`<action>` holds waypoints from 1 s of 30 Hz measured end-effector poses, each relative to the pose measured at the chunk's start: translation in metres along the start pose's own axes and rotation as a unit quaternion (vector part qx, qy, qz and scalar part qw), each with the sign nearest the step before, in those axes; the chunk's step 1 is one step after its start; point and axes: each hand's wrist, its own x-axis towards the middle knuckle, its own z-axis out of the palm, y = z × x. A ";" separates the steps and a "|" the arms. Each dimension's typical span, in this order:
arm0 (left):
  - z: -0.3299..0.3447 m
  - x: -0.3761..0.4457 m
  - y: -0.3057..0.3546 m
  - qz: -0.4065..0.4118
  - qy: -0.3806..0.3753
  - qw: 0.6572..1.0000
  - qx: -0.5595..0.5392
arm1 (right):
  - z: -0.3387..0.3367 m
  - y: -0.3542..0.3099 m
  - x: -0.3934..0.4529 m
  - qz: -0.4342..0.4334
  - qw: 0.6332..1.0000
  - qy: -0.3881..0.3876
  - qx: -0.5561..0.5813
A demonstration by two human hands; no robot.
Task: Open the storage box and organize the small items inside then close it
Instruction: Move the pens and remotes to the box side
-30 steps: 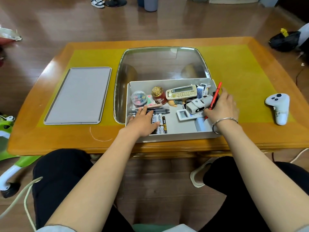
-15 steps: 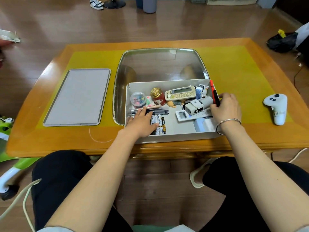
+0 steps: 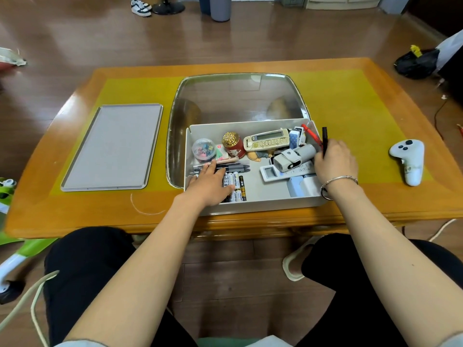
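An open grey storage box (image 3: 253, 205) stands at the table's near edge, its flat grey lid (image 3: 112, 149) lying to the left. Inside lie batteries (image 3: 236, 186), dark pens (image 3: 234, 167), a clear ball of clips (image 3: 204, 149), a gold-topped red jar (image 3: 233, 144), a white remote (image 3: 266, 141) and a white pouch (image 3: 288, 159). My left hand (image 3: 210, 182) rests flat on the batteries, fingertips at the pens. My right hand (image 3: 334, 161) grips a black pen (image 3: 324, 139) and a red pen (image 3: 310, 136) at the box's right wall.
A glass panel (image 3: 238, 96) is set in the yellow-topped wooden table (image 3: 350, 108) behind the box. A white game controller (image 3: 409, 161) lies to the right. My black-clad knees are under the table's near edge.
My right hand has drawn back toward the box's right wall. The red pen, upright a second ago, now leans low over the box, and a black pen stands up from the hand. My left hand stays put.
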 end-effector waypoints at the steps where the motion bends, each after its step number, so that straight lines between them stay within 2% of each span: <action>1: 0.000 0.001 0.000 0.000 -0.001 1.000 0.000 | 0.000 0.001 0.000 -0.001 1.000 0.010 0.002; 6: 0.001 0.002 0.000 0.000 -0.001 1.000 -0.005 | -0.006 0.003 -0.002 -0.007 0.998 0.059 0.031; 10: -0.001 0.000 0.000 0.011 0.004 0.999 -0.032 | -0.012 -0.007 -0.005 -0.036 0.988 0.105 0.104; 11: -0.001 -0.002 0.001 0.028 0.028 0.998 -0.049 | -0.013 -0.013 -0.006 -0.063 0.985 0.099 0.129; 13: -0.004 -0.006 0.004 0.078 0.126 0.983 -0.107 | -0.013 -0.025 -0.009 -0.130 0.976 0.062 0.163; 16: -0.013 -0.013 0.008 0.120 0.289 0.934 -0.174 | -0.011 -0.043 -0.012 -0.222 0.958 -0.005 0.181; 18: -0.021 -0.016 0.010 0.131 0.325 0.923 -0.161 | -0.010 -0.054 -0.016 -0.277 0.940 -0.054 0.190; 22: -0.028 -0.018 0.006 0.173 0.315 0.932 -0.043 | -0.004 -0.070 -0.025 -0.343 0.912 -0.122 0.190; 24: -0.028 -0.019 0.002 0.177 0.304 0.935 -0.047 | -0.001 -0.075 -0.026 -0.337 0.912 -0.129 0.196; 27: -0.028 -0.020 -0.008 0.158 0.283 0.944 -0.059 | 0.004 -0.077 -0.024 -0.327 0.920 -0.122 0.177; 30: -0.028 -0.018 -0.018 0.128 0.273 0.953 -0.028 | 0.008 -0.081 -0.023 -0.335 0.928 -0.077 0.144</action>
